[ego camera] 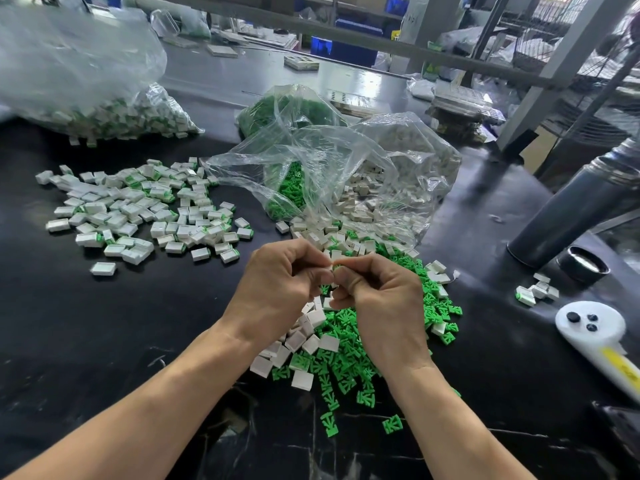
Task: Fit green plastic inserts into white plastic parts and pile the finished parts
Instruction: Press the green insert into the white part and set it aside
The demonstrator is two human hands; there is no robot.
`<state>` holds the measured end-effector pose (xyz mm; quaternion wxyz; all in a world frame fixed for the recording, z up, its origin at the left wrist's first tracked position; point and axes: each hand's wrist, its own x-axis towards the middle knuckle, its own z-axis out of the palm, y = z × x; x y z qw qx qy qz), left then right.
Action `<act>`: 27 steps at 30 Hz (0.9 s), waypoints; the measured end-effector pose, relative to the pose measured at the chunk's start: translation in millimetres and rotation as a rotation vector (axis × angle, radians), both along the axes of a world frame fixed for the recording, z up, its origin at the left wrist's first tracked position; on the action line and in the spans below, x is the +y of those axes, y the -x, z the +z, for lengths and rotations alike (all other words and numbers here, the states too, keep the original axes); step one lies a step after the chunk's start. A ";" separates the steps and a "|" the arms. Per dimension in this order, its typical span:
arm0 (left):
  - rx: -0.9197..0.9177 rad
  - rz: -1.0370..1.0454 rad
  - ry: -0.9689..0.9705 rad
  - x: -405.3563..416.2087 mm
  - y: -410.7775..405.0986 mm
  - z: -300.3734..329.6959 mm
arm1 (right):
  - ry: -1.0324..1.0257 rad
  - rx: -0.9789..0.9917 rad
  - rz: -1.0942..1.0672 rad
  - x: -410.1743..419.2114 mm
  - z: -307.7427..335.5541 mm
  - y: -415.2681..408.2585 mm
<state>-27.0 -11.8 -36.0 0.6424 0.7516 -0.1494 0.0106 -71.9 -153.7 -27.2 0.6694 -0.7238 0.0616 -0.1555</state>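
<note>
Both hands meet above the black table [104, 341], fingertips pressed together. The left hand [277, 285] is curled with thumb and forefinger pinching toward the middle, and the right hand [377, 299] is curled the same way, pinching a small green insert [335, 268] of which only a sliver shows between the fingertips. Which way the insert points, or how its long axis lies, I cannot tell; what the left fingers grip is hidden.

Under the hands lies a mixed heap of loose green inserts [349, 362] and white parts [298, 337], facing every way. To the left, well apart, the pile of finished parts [145, 209] spreads flat. Behind the hands an open clear bag [346, 168] spills more pieces toward them.
</note>
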 end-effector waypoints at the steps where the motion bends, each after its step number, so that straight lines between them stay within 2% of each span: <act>1: 0.007 0.003 0.017 -1.0 0.2 1.1 | -0.004 -0.007 -0.004 -0.5 0.5 -0.5; 5: 0.037 0.014 0.053 -3.7 0.3 4.6 | -0.003 -0.037 -0.023 -3.0 1.1 -2.9; 12: -0.026 0.014 -0.032 -0.2 -0.4 0.9 | 0.298 -0.054 -0.048 -7.3 -2.6 -2.6; 20: 0.043 0.031 0.075 -3.0 2.7 4.4 | -0.010 -0.025 0.015 -1.1 2.2 -1.4; 27: -0.033 -0.025 -0.002 3.4 -3.3 2.2 | -0.091 0.025 0.069 -7.9 1.5 -3.2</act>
